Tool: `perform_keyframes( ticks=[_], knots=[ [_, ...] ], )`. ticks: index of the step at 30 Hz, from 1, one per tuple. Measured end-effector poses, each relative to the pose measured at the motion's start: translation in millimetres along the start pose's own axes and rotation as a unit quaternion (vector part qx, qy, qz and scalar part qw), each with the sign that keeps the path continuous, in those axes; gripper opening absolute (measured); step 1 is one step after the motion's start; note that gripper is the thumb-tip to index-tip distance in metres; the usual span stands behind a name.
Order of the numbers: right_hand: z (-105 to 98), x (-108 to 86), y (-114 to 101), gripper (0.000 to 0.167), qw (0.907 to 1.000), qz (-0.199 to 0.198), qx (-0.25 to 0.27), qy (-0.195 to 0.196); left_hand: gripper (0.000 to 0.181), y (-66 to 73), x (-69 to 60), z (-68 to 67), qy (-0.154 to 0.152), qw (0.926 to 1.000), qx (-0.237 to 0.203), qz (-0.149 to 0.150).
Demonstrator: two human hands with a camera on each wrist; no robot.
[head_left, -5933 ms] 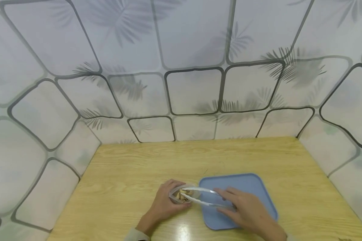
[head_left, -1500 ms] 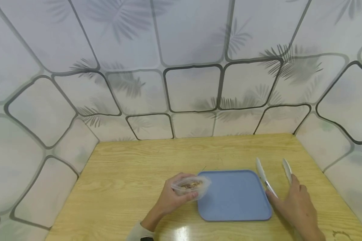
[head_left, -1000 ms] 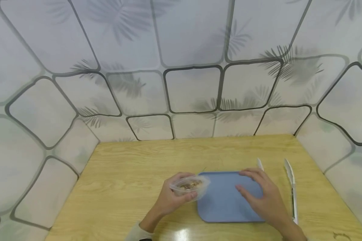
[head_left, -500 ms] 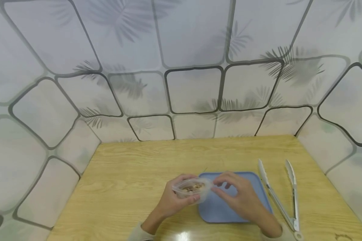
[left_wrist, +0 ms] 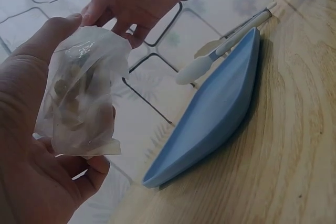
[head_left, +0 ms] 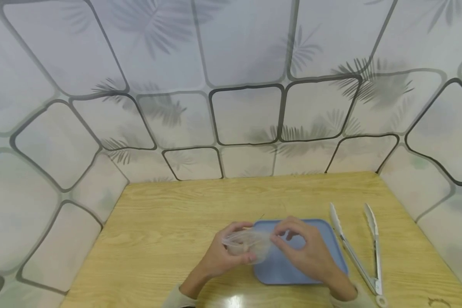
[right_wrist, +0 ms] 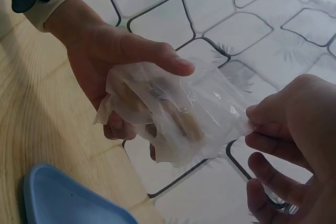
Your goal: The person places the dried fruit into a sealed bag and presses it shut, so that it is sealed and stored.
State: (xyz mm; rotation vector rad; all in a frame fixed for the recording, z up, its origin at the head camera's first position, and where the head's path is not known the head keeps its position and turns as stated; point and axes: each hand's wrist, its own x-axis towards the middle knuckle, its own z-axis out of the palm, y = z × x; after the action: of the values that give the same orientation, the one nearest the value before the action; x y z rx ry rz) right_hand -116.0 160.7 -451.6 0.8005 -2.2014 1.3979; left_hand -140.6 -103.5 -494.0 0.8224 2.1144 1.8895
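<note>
A clear plastic bag [head_left: 256,250] with brownish pieces inside is held up over the left edge of the blue tray [head_left: 279,267]. My left hand [head_left: 220,259] grips it from the left side, its thumb across the front. At the bag's right end, the thumb and forefinger of my right hand [head_left: 308,250] pinch a corner, as the right wrist view shows for the bag [right_wrist: 173,114]. Metal tongs [head_left: 377,265] with pale tips lie spread on the table, right of the tray. What the pieces are is blurred by the plastic.
The wood-grain table [head_left: 169,222] runs back to a patterned wall covering [head_left: 250,115], which also rises on the left and right. A dark mark [head_left: 439,301] shows near the table's front right.
My right hand has let go of the tongs right of the tray and come left to pinch the bag's corner. The bag's mouth, earlier gaping with its contents showing, now looks flatter.
</note>
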Motion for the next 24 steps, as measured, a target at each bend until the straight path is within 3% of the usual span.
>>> perform_keyframes(
  ticks=[5, 11, 18, 24],
  knots=[
    [-1.7, 3.1, 1.4, 0.033, 0.9994, 0.013, 0.024, 0.022, 0.075, -0.4, 0.9, 2.8, -0.014, 0.9997, -0.007, -0.018],
    [-3.3, 6.6, 1.1, 0.029, 0.9970, 0.025, 0.062, 0.038, 0.070, -2.3, 2.6, 5.4, -0.021, 0.9997, -0.005, -0.013],
    [-5.0, 11.4, -2.3, 0.022, 0.9908, 0.042, 0.102, 0.079, 0.062, -1.6, 1.9, 7.4, -0.037, 0.9981, -0.032, -0.036],
    [-8.2, 16.4, -4.1, 0.021, 0.9849, 0.030, 0.138, 0.100, 0.057, -1.4, 1.7, 4.7, -0.037, 0.9990, -0.019, -0.013]
  ],
)
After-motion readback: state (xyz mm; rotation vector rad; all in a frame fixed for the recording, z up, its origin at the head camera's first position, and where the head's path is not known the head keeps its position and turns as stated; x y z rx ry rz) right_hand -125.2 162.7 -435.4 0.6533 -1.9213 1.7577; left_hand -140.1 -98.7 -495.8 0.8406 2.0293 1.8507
